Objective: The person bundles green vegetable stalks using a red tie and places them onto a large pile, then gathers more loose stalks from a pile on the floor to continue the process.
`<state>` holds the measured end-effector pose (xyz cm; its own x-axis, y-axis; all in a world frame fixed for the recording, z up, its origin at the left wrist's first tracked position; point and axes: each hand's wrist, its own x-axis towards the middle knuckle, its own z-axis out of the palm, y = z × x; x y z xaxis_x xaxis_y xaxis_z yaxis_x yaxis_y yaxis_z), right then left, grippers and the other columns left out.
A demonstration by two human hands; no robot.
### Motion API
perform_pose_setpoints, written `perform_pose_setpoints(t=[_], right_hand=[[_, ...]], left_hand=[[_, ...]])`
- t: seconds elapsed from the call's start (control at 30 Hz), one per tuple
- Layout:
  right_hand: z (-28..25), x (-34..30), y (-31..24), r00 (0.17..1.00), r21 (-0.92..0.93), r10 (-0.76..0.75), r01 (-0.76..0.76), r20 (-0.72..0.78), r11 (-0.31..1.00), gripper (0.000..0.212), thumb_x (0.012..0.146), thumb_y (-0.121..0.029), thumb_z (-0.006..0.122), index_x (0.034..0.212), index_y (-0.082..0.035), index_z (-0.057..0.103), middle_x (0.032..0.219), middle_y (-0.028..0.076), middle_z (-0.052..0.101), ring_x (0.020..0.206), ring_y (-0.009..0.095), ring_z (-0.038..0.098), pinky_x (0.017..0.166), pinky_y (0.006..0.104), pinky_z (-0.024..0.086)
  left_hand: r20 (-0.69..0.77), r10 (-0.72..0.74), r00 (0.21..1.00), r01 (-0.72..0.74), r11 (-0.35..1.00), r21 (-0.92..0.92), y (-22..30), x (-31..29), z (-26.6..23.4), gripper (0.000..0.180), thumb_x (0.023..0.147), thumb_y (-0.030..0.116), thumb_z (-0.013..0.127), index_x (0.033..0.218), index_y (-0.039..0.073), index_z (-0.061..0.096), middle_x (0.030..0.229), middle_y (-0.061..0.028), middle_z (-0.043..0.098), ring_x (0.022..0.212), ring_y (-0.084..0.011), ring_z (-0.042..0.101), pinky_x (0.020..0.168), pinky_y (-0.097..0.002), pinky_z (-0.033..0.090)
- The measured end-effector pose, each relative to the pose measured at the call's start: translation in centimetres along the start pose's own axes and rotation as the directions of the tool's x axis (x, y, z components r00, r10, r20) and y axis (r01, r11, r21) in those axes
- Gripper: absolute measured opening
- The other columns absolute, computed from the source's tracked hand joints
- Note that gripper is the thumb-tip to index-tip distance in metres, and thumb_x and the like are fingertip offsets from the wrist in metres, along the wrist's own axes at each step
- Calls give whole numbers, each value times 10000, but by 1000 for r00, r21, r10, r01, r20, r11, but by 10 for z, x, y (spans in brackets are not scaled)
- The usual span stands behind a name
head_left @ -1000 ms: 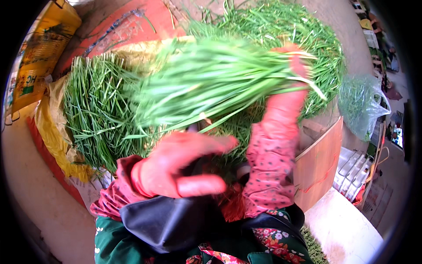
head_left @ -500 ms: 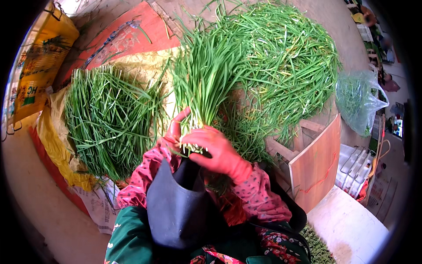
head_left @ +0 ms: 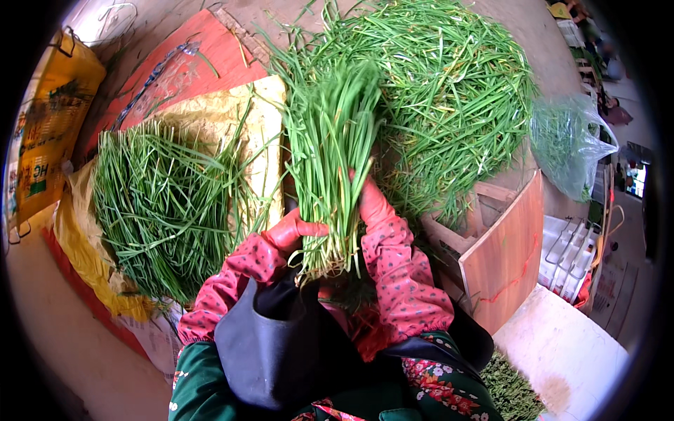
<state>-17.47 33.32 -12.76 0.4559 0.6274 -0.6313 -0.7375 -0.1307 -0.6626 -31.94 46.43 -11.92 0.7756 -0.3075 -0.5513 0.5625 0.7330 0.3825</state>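
Note:
Between my two hands stands a bunch of long green chives (head_left: 331, 151), leaf tips pointing away and pale root ends toward me. My left hand (head_left: 286, 231), in a red rubber glove, grips the stems low on the left, thumb laid across the front. Higher up on the right, my gloved right hand (head_left: 373, 202) clasps the bunch; its fingers behind the leaves are hidden. The root ends hang just above a dark apron or pouch (head_left: 263, 351) at my lap. Pink dotted sleeve covers reach up to both gloves.
A neat stack of chives (head_left: 165, 210) lies left on yellow sacking (head_left: 263, 105). Ahead to the right spreads a large loose heap of chives (head_left: 456, 91). A wooden stool or crate (head_left: 502, 252), a clear plastic bag (head_left: 565, 144) and a yellow basket (head_left: 63, 105) stand around me.
My right hand has gone from the root ends up to the bunch's right side. The left hand has slid lower, and the bunch's root ends now show.

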Motion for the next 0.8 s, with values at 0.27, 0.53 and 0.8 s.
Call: perform_pose_setpoints(t=[0.27, 0.53, 0.8], right_hand=[[12, -68, -58, 904, -306, -424, 417, 48, 856, 495, 739, -260, 751, 1123, -13, 560, 989, 46, 613, 900, 159, 573, 795, 301, 463], [17, -105, -66, 977, -438, -145, 199, 153, 877, 471, 752, -274, 749, 1135, -46, 596, 1116, 39, 617, 1041, 167, 556, 927, 323, 420], [27, -97, -80, 956, -569, -263, 288, 128, 770, 789, 587, -236, 868, 1235, -21, 473, 1171, 86, 584, 1033, 188, 567, 915, 308, 443]], left_hand=[[169, 350, 922, -380, 902, 205, 67, 0, 42, 681, 724, 265, 753, 1284, 18, 454, 1217, -81, 547, 1119, -201, 503, 994, -325, 354], [115, 239, 964, -263, 807, 528, 66, 13, 37, 543, 698, 220, 787, 1157, 30, 569, 1002, -84, 648, 969, -189, 573, 850, -326, 451], [218, 148, 965, -257, 708, 658, 68, 19, 49, 693, 728, 191, 772, 1315, 45, 434, 1283, -100, 508, 1180, -191, 461, 996, -353, 373]])
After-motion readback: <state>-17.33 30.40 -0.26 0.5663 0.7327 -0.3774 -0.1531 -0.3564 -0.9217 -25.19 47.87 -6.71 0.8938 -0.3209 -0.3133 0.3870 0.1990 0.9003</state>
